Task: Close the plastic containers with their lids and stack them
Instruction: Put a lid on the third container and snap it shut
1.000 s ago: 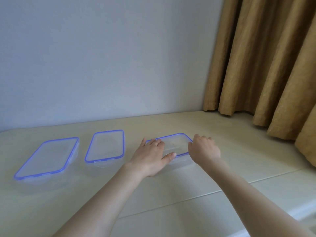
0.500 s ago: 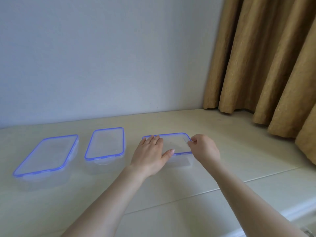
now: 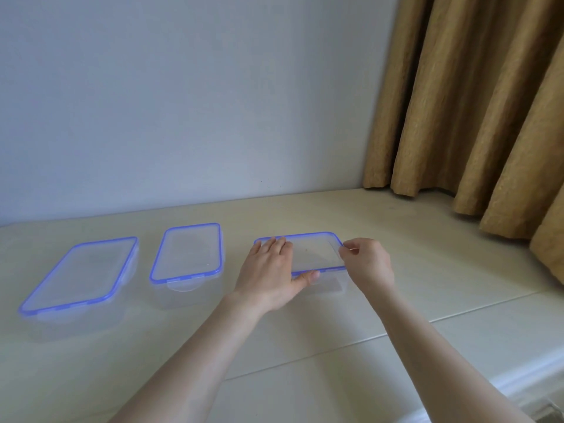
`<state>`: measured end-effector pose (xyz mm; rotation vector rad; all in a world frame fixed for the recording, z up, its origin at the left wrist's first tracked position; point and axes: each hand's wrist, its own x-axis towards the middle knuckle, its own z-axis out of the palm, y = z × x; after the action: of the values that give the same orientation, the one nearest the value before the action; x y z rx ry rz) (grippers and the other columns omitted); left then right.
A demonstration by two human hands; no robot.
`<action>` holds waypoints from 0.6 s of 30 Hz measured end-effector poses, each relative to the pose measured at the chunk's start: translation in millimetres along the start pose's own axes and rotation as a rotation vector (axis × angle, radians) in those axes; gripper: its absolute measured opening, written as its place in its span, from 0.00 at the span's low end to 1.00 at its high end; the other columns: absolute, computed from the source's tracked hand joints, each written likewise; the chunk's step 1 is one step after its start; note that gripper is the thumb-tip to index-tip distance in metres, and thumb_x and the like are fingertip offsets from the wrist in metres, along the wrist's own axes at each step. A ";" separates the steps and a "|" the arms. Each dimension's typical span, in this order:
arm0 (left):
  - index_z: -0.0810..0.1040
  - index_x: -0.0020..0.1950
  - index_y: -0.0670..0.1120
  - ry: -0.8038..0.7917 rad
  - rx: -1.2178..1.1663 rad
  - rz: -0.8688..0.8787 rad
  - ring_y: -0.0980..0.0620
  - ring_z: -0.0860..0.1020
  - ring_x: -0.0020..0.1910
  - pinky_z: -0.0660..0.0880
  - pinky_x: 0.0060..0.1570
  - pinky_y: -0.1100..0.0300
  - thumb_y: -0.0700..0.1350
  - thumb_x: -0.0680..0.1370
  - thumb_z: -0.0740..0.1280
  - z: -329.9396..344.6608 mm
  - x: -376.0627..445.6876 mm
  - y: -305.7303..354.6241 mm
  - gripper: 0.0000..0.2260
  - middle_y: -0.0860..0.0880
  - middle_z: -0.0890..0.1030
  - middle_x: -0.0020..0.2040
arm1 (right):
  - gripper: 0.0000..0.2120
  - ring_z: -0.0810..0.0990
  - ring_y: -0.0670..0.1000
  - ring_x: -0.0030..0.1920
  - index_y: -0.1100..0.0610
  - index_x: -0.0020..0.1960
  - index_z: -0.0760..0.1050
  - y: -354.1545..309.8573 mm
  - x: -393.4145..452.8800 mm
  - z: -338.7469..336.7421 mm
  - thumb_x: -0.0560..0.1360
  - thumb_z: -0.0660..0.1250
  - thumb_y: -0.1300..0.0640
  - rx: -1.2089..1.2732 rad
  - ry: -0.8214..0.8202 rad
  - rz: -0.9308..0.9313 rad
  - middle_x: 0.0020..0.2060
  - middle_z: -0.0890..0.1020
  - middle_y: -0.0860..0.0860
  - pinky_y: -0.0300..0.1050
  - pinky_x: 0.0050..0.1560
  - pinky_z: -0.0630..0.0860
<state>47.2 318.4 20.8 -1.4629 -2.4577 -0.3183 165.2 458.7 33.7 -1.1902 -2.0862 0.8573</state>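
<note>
Three clear plastic containers with blue-rimmed lids stand in a row on the pale table. The large left container and the middle container each have a lid lying on top. On the right container's lid rests my left hand, palm flat over its left part and thumb at the near edge. My right hand pinches the lid's right edge between thumb and fingers. The clear box below that lid is partly hidden by both hands.
A grey-white wall stands close behind the containers. Mustard-coloured curtains hang at the right and reach the table surface. A seam in the tabletop runs across in front of my forearms, and the table's near right edge shows at the lower right.
The right lid, tilted a second ago, now lies flatter on its box. My right hand has shifted from a fist on the near right corner to pinching the right edge.
</note>
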 end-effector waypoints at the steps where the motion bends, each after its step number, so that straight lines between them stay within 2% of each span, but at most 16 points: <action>1: 0.62 0.71 0.42 -0.002 0.004 0.001 0.47 0.59 0.74 0.51 0.73 0.51 0.72 0.71 0.49 -0.4 -0.1 -0.2 0.41 0.44 0.63 0.75 | 0.08 0.78 0.55 0.44 0.52 0.46 0.80 0.6 0.5 0.4 0.75 0.62 0.54 -0.004 0.000 -0.003 0.41 0.81 0.50 0.43 0.41 0.71; 6: 0.60 0.72 0.42 -0.020 -0.002 0.009 0.46 0.58 0.75 0.50 0.73 0.52 0.73 0.69 0.54 -2.0 -1.3 -1.3 0.43 0.45 0.62 0.75 | 0.08 0.76 0.55 0.44 0.51 0.50 0.79 -1.0 4.0 -1.7 0.75 0.61 0.53 -0.100 -0.028 -0.012 0.43 0.80 0.49 0.43 0.40 0.69; 8: 0.60 0.72 0.42 -0.022 -0.007 0.010 0.47 0.58 0.75 0.50 0.73 0.52 0.73 0.69 0.55 -3.0 -1.6 -1.3 0.43 0.44 0.62 0.75 | 0.10 0.78 0.57 0.47 0.55 0.51 0.78 -6.0 8.9 -6.2 0.75 0.61 0.55 -0.200 -0.076 -0.030 0.45 0.81 0.52 0.45 0.42 0.73; 11: 0.58 0.74 0.42 -0.049 -0.011 0.014 0.47 0.56 0.75 0.49 0.73 0.52 0.72 0.70 0.55 -4.0 -1.4 -2.0 0.44 0.44 0.60 0.76 | 0.13 0.76 0.58 0.56 0.57 0.56 0.77 -17.3 20.4 -10.3 0.74 0.59 0.58 -0.394 -0.149 -0.078 0.53 0.80 0.54 0.49 0.52 0.75; 14: 0.56 0.74 0.42 -0.071 -0.014 0.027 0.47 0.55 0.76 0.48 0.73 0.52 0.72 0.70 0.54 -5.4 -2.1 -2.4 0.44 0.44 0.58 0.76 | 0.18 0.68 0.57 0.66 0.53 0.66 0.72 -32.1 28.6 -4.4 0.78 0.58 0.57 -0.429 -0.206 -0.250 0.64 0.75 0.53 0.50 0.64 0.70; 16: 0.56 0.74 0.42 -0.090 -0.007 0.050 0.47 0.54 0.76 0.48 0.74 0.52 0.72 0.70 0.54 -5.7 -2.2 -3.9 0.44 0.44 0.57 0.77 | 0.19 0.67 0.57 0.69 0.52 0.69 0.70 -41.1 29.7 4.7 0.79 0.57 0.57 -0.414 -0.299 -0.362 0.67 0.74 0.53 0.49 0.68 0.66; 18: 0.55 0.75 0.42 -0.119 -0.012 0.069 0.48 0.53 0.76 0.47 0.75 0.51 0.72 0.70 0.54 -6.4 -2.5 -5.0 0.44 0.44 0.56 0.77 | 0.19 0.67 0.55 0.69 0.51 0.70 0.69 -44.6 30.3 12.6 0.80 0.56 0.57 -0.424 -0.378 -0.384 0.68 0.73 0.53 0.49 0.69 0.65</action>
<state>44.7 311.9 25.7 -1.6114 -2.4938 -0.2390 120.0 464.9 65.0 -0.8116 -2.7895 0.4976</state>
